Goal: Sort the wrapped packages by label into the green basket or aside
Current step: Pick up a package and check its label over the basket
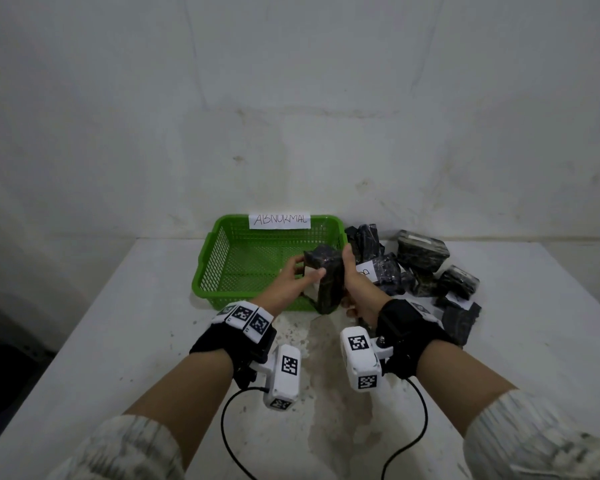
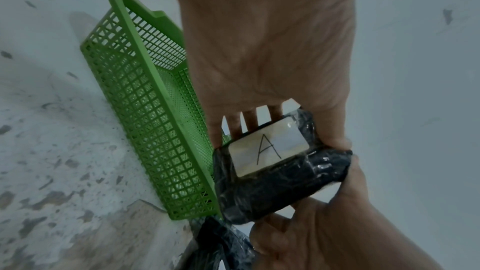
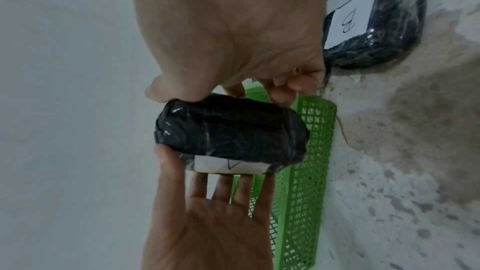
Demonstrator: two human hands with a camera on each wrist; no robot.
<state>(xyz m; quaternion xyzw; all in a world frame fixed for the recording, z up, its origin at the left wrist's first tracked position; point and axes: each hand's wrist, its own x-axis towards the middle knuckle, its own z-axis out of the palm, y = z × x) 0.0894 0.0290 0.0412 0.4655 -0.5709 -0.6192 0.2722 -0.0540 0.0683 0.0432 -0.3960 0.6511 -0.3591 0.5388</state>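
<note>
I see both hands, left hand [image 1: 293,282] and right hand [image 1: 355,282], gripping one package [image 1: 328,278] over the basket [image 1: 222,258]. A pile of packages [image 1: 426,268] crowds its right side.

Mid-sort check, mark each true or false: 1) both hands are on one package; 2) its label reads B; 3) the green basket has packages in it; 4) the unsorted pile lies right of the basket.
1) True: the left hand and right hand hold the package.
2) False: its label reads A.
3) False: no packages show in the green basket.
4) True: the pile lies to its right.
</note>
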